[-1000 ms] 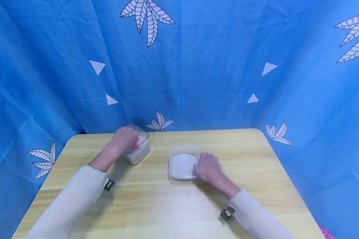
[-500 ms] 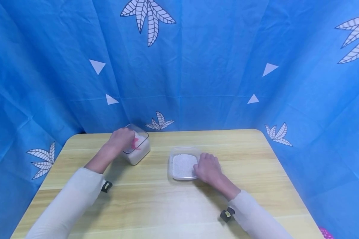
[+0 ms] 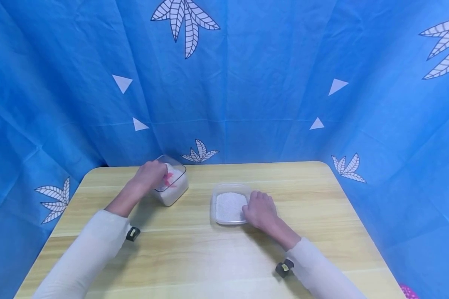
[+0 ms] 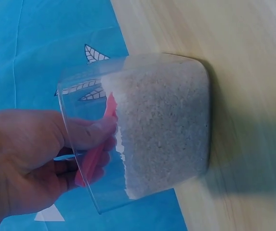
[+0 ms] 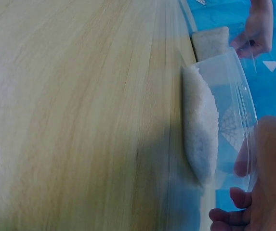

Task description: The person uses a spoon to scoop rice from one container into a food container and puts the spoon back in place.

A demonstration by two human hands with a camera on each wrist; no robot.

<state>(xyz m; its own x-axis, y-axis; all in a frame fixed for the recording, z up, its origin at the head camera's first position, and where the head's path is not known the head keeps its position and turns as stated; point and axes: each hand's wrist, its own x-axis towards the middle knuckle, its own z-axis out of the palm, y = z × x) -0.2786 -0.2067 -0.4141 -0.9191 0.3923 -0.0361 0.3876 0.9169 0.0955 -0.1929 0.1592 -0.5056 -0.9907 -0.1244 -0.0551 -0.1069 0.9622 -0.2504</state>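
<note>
My left hand (image 3: 149, 174) reaches into a tall clear container (image 3: 177, 190) at the back left of the table. In the left wrist view its thumb and fingers pinch a pink scoop (image 4: 95, 156), whose far end meets the white rice (image 4: 162, 125). Any part of the scoop below the rice is hidden. Right of centre, my right hand (image 3: 261, 211) grips the right edge of a low clear plastic box (image 3: 230, 222). A mound of white grains (image 5: 200, 127) lies in the box; both containers stand on the table.
The pale wooden table (image 3: 194, 257) has rounded back corners. A blue patterned curtain (image 3: 269, 83) hangs behind it and along both sides. Dark wrist cameras (image 3: 284, 268) are strapped to both sleeves. Something pink (image 3: 408, 290) shows at the lower right edge.
My left hand has shifted slightly left and down within the tall container, and more of the pink scoop shows. My right hand and the low box have stayed in place.
</note>
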